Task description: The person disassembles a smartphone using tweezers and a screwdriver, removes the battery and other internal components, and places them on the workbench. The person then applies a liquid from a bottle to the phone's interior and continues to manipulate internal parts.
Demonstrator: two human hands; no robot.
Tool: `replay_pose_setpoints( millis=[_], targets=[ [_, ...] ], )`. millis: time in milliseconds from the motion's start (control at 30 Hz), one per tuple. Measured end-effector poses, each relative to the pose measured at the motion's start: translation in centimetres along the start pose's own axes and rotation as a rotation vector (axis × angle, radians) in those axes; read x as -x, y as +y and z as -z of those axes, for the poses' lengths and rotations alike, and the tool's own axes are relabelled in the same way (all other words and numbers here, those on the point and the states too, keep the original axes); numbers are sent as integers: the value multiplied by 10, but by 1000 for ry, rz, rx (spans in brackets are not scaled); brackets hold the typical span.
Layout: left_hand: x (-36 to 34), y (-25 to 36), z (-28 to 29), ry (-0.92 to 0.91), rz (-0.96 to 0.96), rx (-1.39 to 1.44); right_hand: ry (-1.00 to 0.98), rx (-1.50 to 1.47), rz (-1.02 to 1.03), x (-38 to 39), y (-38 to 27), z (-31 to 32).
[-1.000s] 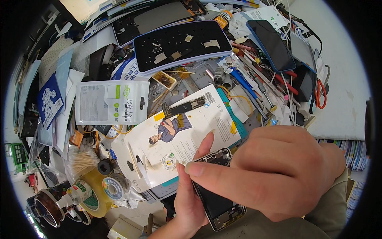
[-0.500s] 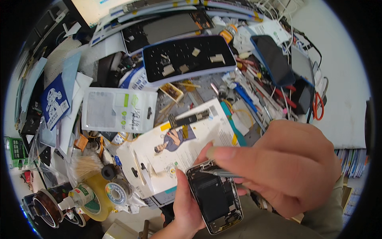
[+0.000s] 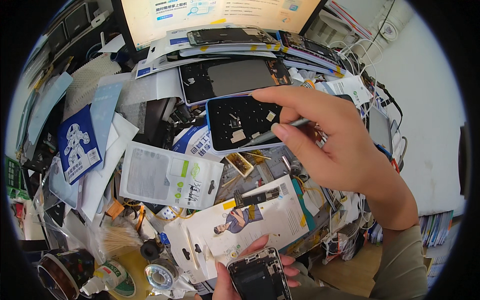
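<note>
My left hand (image 3: 225, 286) is wrapped round an opened phone (image 3: 257, 275), its inner side facing up at the lower edge. My right hand (image 3: 330, 140) pinches a pair of grey tweezers (image 3: 270, 135) over a dark phone-shaped panel (image 3: 222, 112) with a blue edge. Small screws and metal plates lie scattered on that panel. The tweezers' tip is among them, near its front edge; whether it grips a part is too small to tell. Between the hands, a small circuit board (image 3: 257, 197) rests on a white printed package (image 3: 280, 215).
A plastic pouch (image 3: 145, 177) lies left of the board. Cotton swabs (image 3: 117, 237), a solder spool (image 3: 161, 275) and a white bottle (image 3: 107, 277) crowd the lower left. Phone parts (image 3: 230, 36) are stacked below a lit monitor (image 3: 215, 12).
My right hand has gone from the opened phone up and forward to the panel, carrying the tweezers. The view has tilted up, so the held phone sits lower in the picture.
</note>
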State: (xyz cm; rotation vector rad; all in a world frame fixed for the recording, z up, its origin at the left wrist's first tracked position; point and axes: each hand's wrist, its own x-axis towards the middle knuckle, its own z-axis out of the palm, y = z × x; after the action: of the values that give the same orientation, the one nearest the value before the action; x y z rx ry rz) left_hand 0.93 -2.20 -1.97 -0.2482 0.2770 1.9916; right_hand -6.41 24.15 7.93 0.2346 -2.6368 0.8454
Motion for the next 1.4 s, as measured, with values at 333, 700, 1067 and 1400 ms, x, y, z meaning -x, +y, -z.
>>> replay_pose_setpoints(
  millis=[333,700,1067,1400],
  targets=[
    [7,11,4,11,-8,-57,-73,41,-53,-12,16,-12],
    [3,15,1,37,-16,-19,-103,-6,-176,-15,15,-13],
    [2,12,5,-36,-56,0,-167,-134,-209,-34,21,-23],
    [6,15,3,31,-62,-52,-372,-90,-264,-27,21,-32]
  ],
)
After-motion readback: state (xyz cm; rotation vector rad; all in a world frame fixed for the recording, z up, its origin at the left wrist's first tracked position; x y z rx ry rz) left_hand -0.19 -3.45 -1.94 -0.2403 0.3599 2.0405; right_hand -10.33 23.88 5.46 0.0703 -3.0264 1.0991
